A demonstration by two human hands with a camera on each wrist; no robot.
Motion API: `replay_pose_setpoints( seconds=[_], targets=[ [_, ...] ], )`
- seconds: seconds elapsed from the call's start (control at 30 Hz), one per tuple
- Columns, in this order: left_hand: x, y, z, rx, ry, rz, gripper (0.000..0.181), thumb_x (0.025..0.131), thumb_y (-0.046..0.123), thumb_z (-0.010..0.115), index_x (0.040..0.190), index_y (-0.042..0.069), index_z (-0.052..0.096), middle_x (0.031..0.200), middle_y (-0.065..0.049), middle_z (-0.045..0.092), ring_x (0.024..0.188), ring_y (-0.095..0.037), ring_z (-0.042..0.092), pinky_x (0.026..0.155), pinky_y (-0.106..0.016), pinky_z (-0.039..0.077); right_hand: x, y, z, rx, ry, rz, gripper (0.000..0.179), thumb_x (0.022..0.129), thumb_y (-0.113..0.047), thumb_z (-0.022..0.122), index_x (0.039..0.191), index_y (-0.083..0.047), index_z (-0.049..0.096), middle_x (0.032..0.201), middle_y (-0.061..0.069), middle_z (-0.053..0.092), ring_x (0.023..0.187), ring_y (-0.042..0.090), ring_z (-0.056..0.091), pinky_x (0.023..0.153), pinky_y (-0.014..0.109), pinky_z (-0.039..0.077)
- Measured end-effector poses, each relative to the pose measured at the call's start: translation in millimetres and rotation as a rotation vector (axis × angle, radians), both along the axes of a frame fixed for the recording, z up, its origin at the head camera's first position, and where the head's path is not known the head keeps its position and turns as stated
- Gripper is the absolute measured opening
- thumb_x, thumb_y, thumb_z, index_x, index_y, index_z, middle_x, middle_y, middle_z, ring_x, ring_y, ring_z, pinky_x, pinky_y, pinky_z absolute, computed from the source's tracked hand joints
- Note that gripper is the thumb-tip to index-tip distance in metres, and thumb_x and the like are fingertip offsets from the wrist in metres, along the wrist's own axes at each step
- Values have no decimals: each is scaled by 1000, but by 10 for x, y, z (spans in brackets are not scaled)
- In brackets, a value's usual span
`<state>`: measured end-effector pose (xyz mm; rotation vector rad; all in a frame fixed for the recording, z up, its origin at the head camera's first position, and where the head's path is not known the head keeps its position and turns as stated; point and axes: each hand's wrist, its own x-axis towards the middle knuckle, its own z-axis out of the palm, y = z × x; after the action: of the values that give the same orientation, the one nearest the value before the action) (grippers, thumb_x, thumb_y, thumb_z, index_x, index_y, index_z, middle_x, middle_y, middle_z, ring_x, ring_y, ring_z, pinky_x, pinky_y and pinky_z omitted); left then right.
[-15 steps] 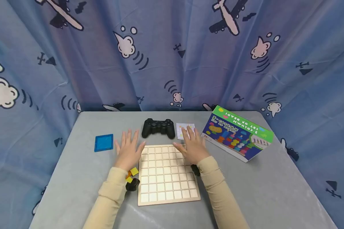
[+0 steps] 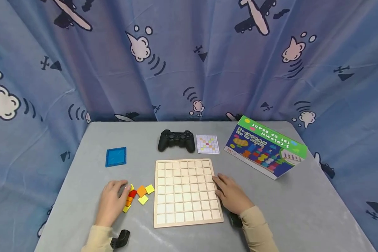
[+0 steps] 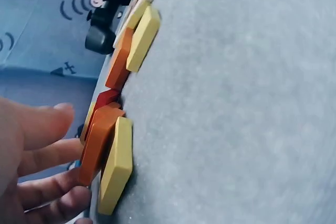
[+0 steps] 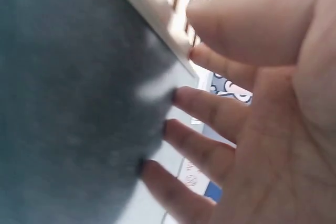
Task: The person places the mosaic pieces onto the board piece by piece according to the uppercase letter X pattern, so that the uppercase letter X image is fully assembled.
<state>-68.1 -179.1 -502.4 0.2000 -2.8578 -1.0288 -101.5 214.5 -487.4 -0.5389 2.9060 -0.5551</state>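
My left hand (image 2: 111, 201) is at the left side of a small heap of square tiles, thumb and fingers lightly bent. Seen from the left wrist, its fingertips lie right at an orange tile (image 3: 97, 142), with the thumb apart from it. A yellow tile (image 3: 116, 166) leans beside that one, and a red tile (image 2: 132, 194) is in the same heap. Farther right lie another orange tile (image 2: 141, 191) and two yellow ones. My right hand (image 2: 233, 196) rests at the right edge of a wooden grid board (image 2: 189, 223), fingers spread and nothing held.
Behind the board lie a black game controller (image 2: 176, 140) and a card with a coloured grid pattern (image 2: 207, 144). A blue square tray (image 2: 116, 156) is at the back left. At the back right stands a colourful toy box (image 2: 264, 148). A patterned curtain (image 2: 176, 63) hangs behind.
My left hand has moved left and toward me, down to the tiles, uncovering more of them. My right hand has come back from the card to the board's right edge.
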Motion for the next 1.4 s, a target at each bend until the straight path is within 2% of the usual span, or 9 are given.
replay_pose_setpoints(
  seconds=[0.17,0.4,0.6,0.8,0.93,1.03,1.17,1.3,1.4],
  targets=[
    [-8,-39,-93,-29,-28,-29,35,90,22,66,120,4,63,110,-15,53,103,-33,47,88,-50,39,51,12,-58,-28,-33,-15,53,97,-18,56,146,-11,39,149,19,36,137,41,32,101,65,29],
    [-34,-4,-91,-34,-46,-33,33,89,21,68,118,6,65,111,-14,53,103,-31,45,86,-46,37,44,44,-33,-59,-50,-25,53,97,-18,57,146,-12,40,149,17,36,136,41,32,100,67,28],
    [-66,8,-126,-14,-53,-22,31,89,21,68,116,6,64,107,-11,54,101,-28,46,84,-43,39,49,95,-60,-70,-27,-27,54,96,-21,58,146,-14,40,149,16,36,136,39,33,96,66,31],
    [-56,-47,-194,100,-20,20,28,88,16,69,113,4,62,103,-11,57,90,-24,50,79,-36,42,37,87,-93,-64,34,-19,54,94,-21,61,144,-15,43,147,16,40,134,39,37,94,64,34],
    [-14,-58,-210,211,-1,130,23,88,12,69,108,7,60,94,-8,59,80,-18,49,68,-23,42,37,61,-94,-59,45,-20,54,93,-19,62,144,-14,44,147,15,40,133,38,37,91,63,35],
    [8,-61,-209,273,30,212,23,88,14,70,110,11,62,94,-5,62,76,-12,50,63,-14,41,38,51,-92,-60,45,-20,54,93,-18,62,144,-14,43,147,15,40,134,38,37,91,62,35],
    [14,-53,-164,315,55,254,27,90,22,67,116,17,66,101,-3,65,76,-5,52,64,-12,43,47,46,-92,-70,41,-19,54,94,-18,61,144,-14,43,148,15,39,134,38,36,91,62,34],
    [-17,-13,-73,385,13,273,27,94,30,61,116,14,65,102,-7,64,72,-6,53,60,-16,45,63,50,-101,-85,36,-35,54,94,-18,61,144,-14,43,148,15,39,135,38,36,92,63,33],
    [-51,28,9,496,-36,286,27,96,28,58,117,10,60,102,-11,62,71,-7,57,63,-16,48,76,50,-119,-86,33,-42,53,94,-18,60,144,-14,43,148,15,39,134,38,36,93,64,33]
  ],
)
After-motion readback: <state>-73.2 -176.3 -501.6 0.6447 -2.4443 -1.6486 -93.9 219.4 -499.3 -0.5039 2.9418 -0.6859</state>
